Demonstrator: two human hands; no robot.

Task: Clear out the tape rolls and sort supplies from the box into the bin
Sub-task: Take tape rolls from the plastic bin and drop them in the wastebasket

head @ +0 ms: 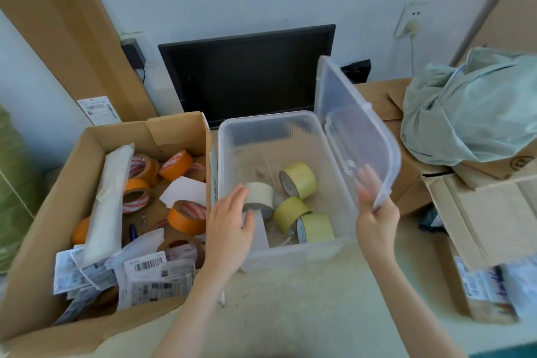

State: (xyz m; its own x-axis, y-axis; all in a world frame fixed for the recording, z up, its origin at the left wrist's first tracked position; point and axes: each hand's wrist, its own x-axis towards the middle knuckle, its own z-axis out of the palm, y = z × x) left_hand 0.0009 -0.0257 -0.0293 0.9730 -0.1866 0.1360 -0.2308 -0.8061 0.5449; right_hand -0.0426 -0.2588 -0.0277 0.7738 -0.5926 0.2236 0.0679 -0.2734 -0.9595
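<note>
A clear plastic bin (232, 136) sits at the middle of the desk (305, 314), with a cardboard box (40, 241) touching its left wall; the bin's clear lid (348, 113) stands tilted up along its right side, and the right hand (374, 212) grips the lid's near corner, fingers behind it and thumb in front. The left hand (232, 227) reaches over the bin's near left corner with fingers straight and relaxed, holding nothing, its fingertips just beside a whitish tape roll (260, 195) inside the bin; three pale yellow tape rolls (299, 180) lie close together to the right of that one on the bin floor. In the box, several orange tape rolls (186, 216) lie scattered among a long white wrapped packet (110, 200), a white card (184, 192) and a heap of barcoded labels (151, 270) at the near end; a blue pen (133, 232) lies low between them. Behind the bin a dark monitor (247, 73) leans at the wall; flat cardboard (66, 32) leans at the left. To the right, crowding the raised lid, stand more cardboard boxes (476, 212), one topped by a crumpled pale green cloth (470, 107); a wall socket (411, 20) with a plug shows above.
</note>
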